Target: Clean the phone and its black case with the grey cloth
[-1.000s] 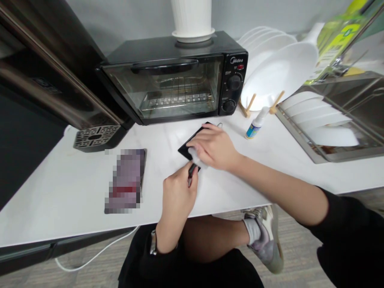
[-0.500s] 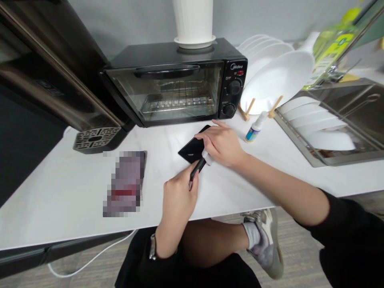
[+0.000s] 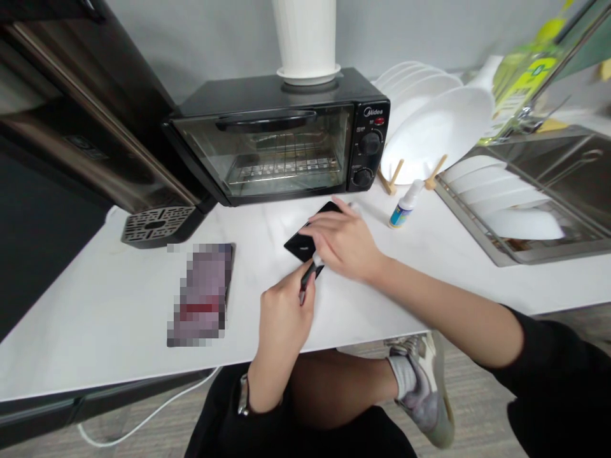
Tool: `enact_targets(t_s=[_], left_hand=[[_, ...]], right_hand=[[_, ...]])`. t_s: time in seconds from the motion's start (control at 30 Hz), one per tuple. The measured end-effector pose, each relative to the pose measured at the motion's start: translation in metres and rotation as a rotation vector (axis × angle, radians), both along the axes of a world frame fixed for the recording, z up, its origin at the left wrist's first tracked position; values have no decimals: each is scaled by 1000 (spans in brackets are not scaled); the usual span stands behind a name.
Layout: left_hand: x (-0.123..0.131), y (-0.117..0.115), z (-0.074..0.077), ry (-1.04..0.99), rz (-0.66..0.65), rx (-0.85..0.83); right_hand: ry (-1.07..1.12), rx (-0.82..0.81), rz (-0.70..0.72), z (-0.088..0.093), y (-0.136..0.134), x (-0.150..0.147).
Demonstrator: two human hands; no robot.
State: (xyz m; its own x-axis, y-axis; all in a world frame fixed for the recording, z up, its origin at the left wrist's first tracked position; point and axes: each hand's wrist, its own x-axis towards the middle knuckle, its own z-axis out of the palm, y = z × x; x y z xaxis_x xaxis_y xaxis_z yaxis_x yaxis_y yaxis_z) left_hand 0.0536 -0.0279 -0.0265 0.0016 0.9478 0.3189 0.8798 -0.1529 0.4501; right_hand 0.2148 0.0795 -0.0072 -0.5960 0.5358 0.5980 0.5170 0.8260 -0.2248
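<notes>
My left hand (image 3: 286,312), with a watch at its wrist, is closed round the dark handle (image 3: 309,278) of a broad, flat black tool that looks like a kitchen knife. Its wide black blade (image 3: 301,243) lies over the counter and bears a small pale mark near the handle. Across the blade rests my right hand (image 3: 346,242), fingers pressed on it around a white wipe (image 3: 317,258); bits of the wipe show by the handle and past the fingertips. The hand hides the blade's right part. Beyond my right hand stands a small white spray bottle (image 3: 401,210) with a blue label.
A black toaster oven (image 3: 281,152) carries a white pot (image 3: 308,38) behind my hands. At left are a purple, pixelated flat object (image 3: 200,296) and a dark machine with a drip tray (image 3: 155,224). White plates (image 3: 429,137) and a sink rack (image 3: 506,257) stand right.
My right hand has shifted slightly left and down along the blade, with the wipe under its fingers. My left hand keeps its hold on the handle. The view has tilted a little.
</notes>
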Motion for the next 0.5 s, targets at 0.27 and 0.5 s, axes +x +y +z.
enact_targets(t_s=[0.27, 0.5], left_hand=[[-1, 1, 1, -42, 5, -23], [-2, 0, -1, 41, 22, 3]], right_hand=[[-63, -35, 8, 1, 18, 8], [-50, 7, 133, 0, -12, -8]])
